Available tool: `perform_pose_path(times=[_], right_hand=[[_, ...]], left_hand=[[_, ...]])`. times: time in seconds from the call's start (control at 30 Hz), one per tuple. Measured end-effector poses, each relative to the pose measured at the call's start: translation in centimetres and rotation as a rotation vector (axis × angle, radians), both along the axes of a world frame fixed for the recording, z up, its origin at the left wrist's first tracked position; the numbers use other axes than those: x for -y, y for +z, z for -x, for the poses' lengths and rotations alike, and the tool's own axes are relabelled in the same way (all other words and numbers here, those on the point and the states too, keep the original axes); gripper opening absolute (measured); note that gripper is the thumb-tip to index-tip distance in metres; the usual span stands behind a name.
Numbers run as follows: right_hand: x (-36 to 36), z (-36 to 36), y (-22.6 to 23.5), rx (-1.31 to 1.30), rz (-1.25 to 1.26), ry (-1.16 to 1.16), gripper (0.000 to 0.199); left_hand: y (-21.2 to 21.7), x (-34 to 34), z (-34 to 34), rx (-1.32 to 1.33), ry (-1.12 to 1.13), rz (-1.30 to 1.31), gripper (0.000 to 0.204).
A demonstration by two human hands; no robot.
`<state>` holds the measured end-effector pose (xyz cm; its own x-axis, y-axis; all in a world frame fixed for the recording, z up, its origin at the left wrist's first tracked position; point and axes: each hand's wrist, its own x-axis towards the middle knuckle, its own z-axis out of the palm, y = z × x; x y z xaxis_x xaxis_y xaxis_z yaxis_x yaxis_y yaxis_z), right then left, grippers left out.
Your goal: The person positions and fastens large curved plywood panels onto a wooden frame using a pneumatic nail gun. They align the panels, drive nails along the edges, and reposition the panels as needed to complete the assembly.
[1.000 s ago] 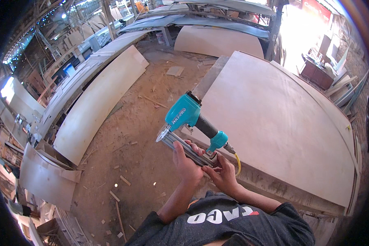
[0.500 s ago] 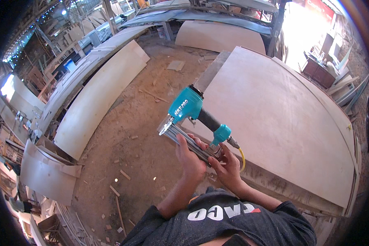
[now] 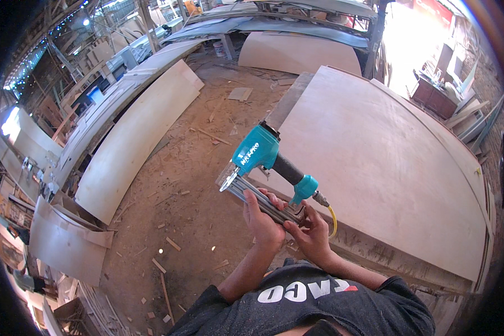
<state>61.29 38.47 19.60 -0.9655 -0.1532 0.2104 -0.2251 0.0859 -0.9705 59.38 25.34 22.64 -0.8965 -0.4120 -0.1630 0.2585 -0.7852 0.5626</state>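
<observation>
A teal pneumatic nail gun [image 3: 259, 147] with a black grip is held up in front of my chest, its nose pointing to the left. My left hand [image 3: 263, 224] is wrapped round the grey metal magazine [image 3: 263, 203] from below. At the magazine's rear end, my right hand [image 3: 311, 232] has its thumb and fingers closed on the magazine, close under the handle's base. Just what the right fingertips pinch is partly hidden. A yellow air hose [image 3: 334, 221] runs down from the metal fitting at the handle's end.
To the right lies a stack of large pale plywood sheets [image 3: 386, 168]. A curved panel [image 3: 134, 145] leans along the left bench, another [image 3: 299, 51] stands at the back. Wood scraps [image 3: 173, 244] litter the dirt floor. A dark cabinet [image 3: 432, 96] stands far right.
The nail gun and both hands have shifted very slightly to the right and down in the picture. Both hands keep their hold on the magazine.
</observation>
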Motion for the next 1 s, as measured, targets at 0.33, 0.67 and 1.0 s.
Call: perform_pose_path(times=[0.33,0.67,1.0], right_hand=[[-0.4,0.6,0.0,-0.002,-0.14,0.054,0.07],[-1.3,0.2,-1.2,0.067,-0.098,0.186,0.075],[-4.6,-0.3,-1.7,0.182,-0.256,0.242,0.066]], left_hand=[[-0.7,0.3,0.0,-0.042,-0.011,-0.003,0.05],[-1.3,1.6,0.9,-0.056,-0.008,0.015,0.03],[-3.1,1.6,2.2,0.01,-0.046,-0.066,0.038]])
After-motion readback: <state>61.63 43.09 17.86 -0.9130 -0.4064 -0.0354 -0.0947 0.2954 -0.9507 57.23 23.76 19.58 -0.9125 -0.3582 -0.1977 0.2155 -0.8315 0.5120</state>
